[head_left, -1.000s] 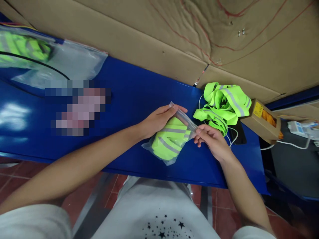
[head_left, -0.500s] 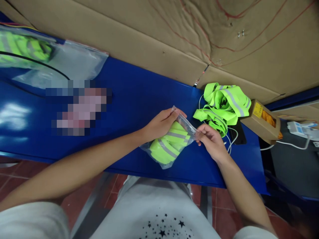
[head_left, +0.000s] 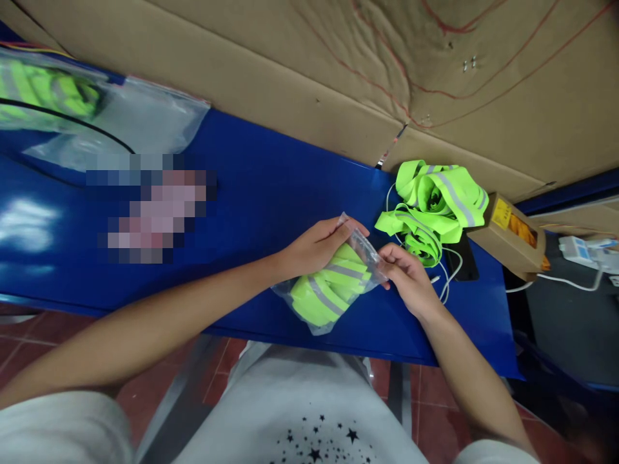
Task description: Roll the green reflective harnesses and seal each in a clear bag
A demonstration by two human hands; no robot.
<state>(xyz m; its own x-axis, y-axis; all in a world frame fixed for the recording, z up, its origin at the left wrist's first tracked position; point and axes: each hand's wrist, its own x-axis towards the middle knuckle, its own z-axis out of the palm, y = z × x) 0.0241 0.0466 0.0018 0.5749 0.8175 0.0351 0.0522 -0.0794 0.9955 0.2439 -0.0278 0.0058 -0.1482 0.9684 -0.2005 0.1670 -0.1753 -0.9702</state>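
A small clear plastic bag (head_left: 325, 290) with a folded neon-yellow reflective vest inside lies at the near edge of the blue table (head_left: 251, 180). My left hand (head_left: 314, 246) pinches the bag's top left corner. My right hand (head_left: 406, 274) pinches the top right corner, fingers closed on the plastic. The bag's mouth is stretched between the two hands.
A loose neon-yellow vest (head_left: 435, 203) lies just behind my right hand, over a white cable and a dark phone. A small cardboard box (head_left: 515, 232) sits at the right. Clear bags with more vests (head_left: 72, 109) lie at the far left. A cardboard wall (head_left: 338, 71) backs the table.
Both hands and the bag have shifted slightly down and right, toward me. The right hand has drawn closer to the left, so the bag's top edge is shorter between them.
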